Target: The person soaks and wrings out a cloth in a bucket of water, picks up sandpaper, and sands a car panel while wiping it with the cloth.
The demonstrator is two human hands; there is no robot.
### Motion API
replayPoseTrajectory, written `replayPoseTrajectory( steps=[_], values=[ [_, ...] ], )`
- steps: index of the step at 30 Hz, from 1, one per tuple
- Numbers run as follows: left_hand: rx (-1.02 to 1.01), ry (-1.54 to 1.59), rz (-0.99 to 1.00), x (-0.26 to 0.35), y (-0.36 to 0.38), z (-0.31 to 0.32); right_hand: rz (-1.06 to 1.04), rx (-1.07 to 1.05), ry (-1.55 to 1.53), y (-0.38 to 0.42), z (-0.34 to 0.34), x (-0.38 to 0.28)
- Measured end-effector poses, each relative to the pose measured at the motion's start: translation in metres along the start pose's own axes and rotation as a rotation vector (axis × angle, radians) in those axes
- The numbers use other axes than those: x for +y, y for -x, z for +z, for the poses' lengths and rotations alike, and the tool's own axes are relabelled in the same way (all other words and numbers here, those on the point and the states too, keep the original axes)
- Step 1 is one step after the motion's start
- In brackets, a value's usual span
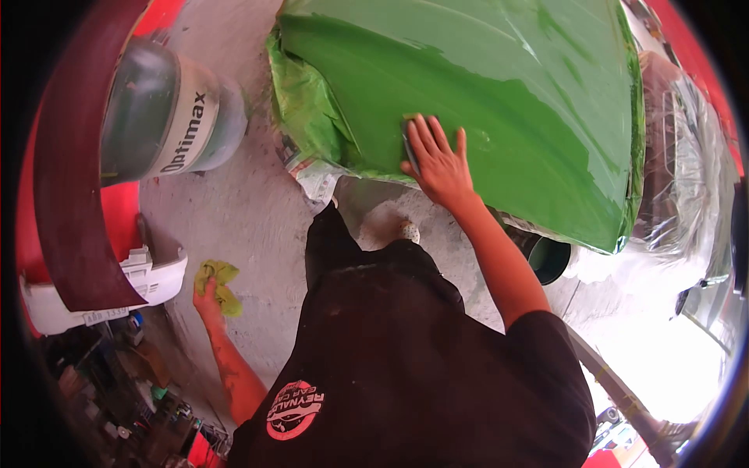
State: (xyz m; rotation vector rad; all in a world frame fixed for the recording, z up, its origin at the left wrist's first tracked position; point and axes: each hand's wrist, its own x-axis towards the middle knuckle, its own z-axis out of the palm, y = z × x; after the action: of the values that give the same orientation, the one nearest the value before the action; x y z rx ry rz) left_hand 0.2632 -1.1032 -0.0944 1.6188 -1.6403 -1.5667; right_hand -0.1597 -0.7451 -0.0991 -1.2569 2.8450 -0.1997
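Note:
My left hand [206, 299] hangs low at my side, its fingers closed around a crumpled yellow-green cloth [218, 285]. My right hand [443, 162] presses on a green car hood [515, 132], fingers stretched forward. Beneath its palm and fingers a dark grey piece of sandpaper [411, 147] shows along the thumb side; most of it is hidden. The hood has glossy, wet-looking patches beside duller ones. Green-stained masking plastic [312, 101] and newspaper [316, 181] line its left edge.
A bucket marked "Optimax" [186, 117] stands at the left, near a dark red curved panel [70, 171] and a white bumper-like part [160, 277]. A dark round container [548, 259] sits under the hood's near edge. Clear plastic sheeting [686, 156] hangs at the right.

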Motion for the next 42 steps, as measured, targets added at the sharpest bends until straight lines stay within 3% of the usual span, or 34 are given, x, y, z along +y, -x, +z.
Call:
replayPoseTrajectory(
  steps=[4, 6, 9, 11, 12, 17, 19, 22, 25, 32, 36, 39, 42],
  values=[
    [-0.032, -0.221, -0.153, -0.056, 0.019, -0.025, -0.01, 0.049, 0.061, -0.06, 0.01, -0.02],
    [-0.034, -0.328, -0.193, -0.082, 0.041, -0.035, -0.045, -0.029, 0.076, -0.031, 0.005, -0.023],
    [-0.015, -0.225, -0.311, -0.118, 0.074, -0.038, -0.109, -0.161, 0.09, 0.017, -0.008, -0.027],
    [-0.015, -0.245, -0.45, -0.129, 0.093, -0.038, -0.134, -0.233, 0.06, 0.013, -0.004, -0.028],
    [-0.025, -0.28, -0.475, -0.134, 0.097, -0.038, -0.122, -0.168, 0.071, -0.006, 0.005, -0.024],
    [-0.086, -0.286, -0.441, -0.122, 0.081, -0.021, -0.081, 0.052, 0.107, -0.118, 0.025, -0.032],
    [-0.062, -0.146, -0.379, -0.114, 0.073, -0.02, -0.101, 0.001, 0.115, -0.101, 0.02, -0.037],
    [-0.052, -0.149, -0.395, -0.104, 0.066, -0.016, -0.223, -0.212, 0.119, -0.04, 0.01, -0.044],
    [-0.08, -0.192, -0.364, -0.104, 0.064, -0.004, -0.319, -0.287, 0.093, -0.017, 0.001, -0.042],
    [-0.177, -0.278, -0.312, -0.097, 0.04, 0.012, -0.262, -0.08, 0.108, -0.123, 0.011, -0.044],
    [-0.124, -0.225, -0.338, -0.113, 0.039, 0.002, -0.314, -0.247, 0.128, -0.062, 0.006, -0.039],
    [-0.123, -0.217, -0.44, -0.121, 0.049, -0.001, -0.387, -0.295, 0.144, -0.064, 0.0, -0.028],
    [-0.124, -0.207, -0.441, -0.138, 0.058, -0.006, -0.393, -0.254, 0.172, -0.118, 0.001, -0.03]
  ],
)
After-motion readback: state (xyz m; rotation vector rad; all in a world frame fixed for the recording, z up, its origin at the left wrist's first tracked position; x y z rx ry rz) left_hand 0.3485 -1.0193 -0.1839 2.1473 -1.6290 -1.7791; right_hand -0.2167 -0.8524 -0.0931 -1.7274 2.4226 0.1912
